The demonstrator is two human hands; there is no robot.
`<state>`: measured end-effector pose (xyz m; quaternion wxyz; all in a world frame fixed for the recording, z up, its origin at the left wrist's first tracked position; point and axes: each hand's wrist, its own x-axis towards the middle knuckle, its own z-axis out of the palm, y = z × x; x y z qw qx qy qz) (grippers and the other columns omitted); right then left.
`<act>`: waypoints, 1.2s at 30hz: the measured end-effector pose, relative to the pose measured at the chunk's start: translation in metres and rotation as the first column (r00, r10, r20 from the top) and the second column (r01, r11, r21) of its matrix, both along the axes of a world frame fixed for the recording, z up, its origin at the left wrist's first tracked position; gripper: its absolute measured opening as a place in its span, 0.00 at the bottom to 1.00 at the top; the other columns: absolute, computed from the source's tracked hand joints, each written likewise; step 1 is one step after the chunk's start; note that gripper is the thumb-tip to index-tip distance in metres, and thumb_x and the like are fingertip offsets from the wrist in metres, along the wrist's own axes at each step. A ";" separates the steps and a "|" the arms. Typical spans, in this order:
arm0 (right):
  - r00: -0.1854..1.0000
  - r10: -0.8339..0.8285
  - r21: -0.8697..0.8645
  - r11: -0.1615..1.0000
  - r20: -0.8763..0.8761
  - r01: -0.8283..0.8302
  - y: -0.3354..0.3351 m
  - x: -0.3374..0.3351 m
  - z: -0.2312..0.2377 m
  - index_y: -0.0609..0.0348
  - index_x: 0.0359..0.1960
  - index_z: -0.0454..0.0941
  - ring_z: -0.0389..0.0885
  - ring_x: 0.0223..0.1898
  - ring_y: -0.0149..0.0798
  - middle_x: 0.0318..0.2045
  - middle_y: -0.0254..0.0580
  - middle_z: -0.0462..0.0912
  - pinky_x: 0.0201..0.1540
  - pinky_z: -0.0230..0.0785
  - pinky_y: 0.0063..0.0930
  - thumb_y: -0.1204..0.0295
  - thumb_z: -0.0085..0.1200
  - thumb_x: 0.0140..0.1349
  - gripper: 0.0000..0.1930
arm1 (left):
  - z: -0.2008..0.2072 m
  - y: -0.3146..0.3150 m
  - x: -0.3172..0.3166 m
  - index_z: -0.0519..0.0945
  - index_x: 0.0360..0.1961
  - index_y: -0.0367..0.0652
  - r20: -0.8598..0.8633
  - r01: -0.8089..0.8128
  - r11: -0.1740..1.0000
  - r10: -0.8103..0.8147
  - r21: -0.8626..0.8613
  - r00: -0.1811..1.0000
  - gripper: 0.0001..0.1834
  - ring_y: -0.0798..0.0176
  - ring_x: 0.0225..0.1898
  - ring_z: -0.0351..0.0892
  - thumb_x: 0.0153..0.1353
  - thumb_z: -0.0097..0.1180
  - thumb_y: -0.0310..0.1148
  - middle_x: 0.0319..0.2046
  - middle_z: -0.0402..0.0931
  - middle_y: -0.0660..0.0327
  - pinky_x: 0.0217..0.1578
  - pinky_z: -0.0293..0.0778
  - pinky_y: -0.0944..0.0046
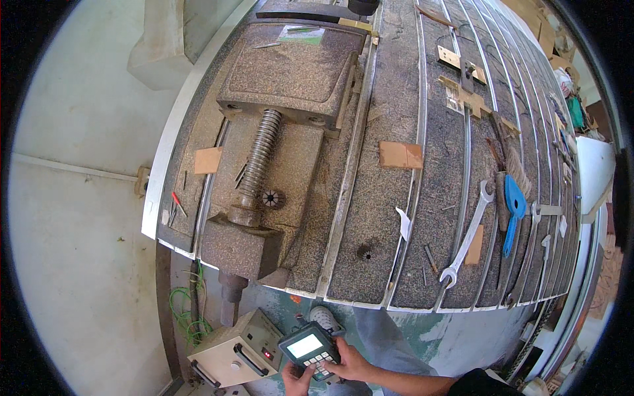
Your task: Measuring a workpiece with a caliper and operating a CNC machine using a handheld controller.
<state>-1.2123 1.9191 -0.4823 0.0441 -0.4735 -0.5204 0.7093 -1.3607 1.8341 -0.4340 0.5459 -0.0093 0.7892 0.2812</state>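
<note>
Low in the picture, in front of the machine bed, I hold a handheld controller (310,350) with a lit screen and a keypad. My left hand (297,380) grips its lower left corner, the thumb at the keys. My right hand (350,363) is closed around its right side, with a thumb over the keypad. Some fingers of both hands are hidden behind the casing. Just left of the controller, on the floor, stands a beige control box (234,350) with black handles and a small red display.
A large dust-covered vise (284,72) with a threaded screw (263,148) sits on the slotted machine bed (350,277). Around it lie a collet (271,198), a long wrench (469,234), a blue brush (513,204) and wooden pieces (400,155). Green wires (181,310) hang beside the box.
</note>
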 end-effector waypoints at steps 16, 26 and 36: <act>0.997 -0.046 0.051 0.998 -0.063 0.049 -0.010 0.005 -0.007 0.68 0.52 0.59 0.82 0.28 0.52 0.33 0.58 0.79 0.28 0.72 0.40 0.58 0.60 0.56 0.32 | 0.005 -0.007 -0.005 0.64 0.59 0.28 0.111 -0.049 0.999 0.047 0.013 0.993 0.36 0.49 0.55 0.69 0.54 0.65 0.34 0.53 0.69 0.44 0.55 0.66 0.53; 0.999 -0.043 0.069 0.997 -0.033 0.045 -0.012 0.007 -0.009 0.68 0.51 0.59 0.81 0.32 0.56 0.34 0.59 0.78 0.32 0.72 0.42 0.57 0.60 0.56 0.32 | -0.003 -0.013 0.000 0.67 0.55 0.27 0.085 -0.099 0.993 0.094 0.066 0.992 0.32 0.56 0.50 0.70 0.54 0.65 0.33 0.48 0.73 0.51 0.52 0.67 0.58; 0.999 -0.013 0.055 0.998 -0.032 0.015 -0.010 0.007 -0.008 0.69 0.52 0.58 0.81 0.28 0.50 0.31 0.59 0.78 0.27 0.71 0.39 0.56 0.59 0.57 0.33 | 0.007 -0.001 0.000 0.66 0.57 0.27 0.032 -0.096 0.995 0.097 -0.037 0.995 0.32 0.57 0.49 0.72 0.54 0.65 0.31 0.48 0.73 0.51 0.52 0.67 0.59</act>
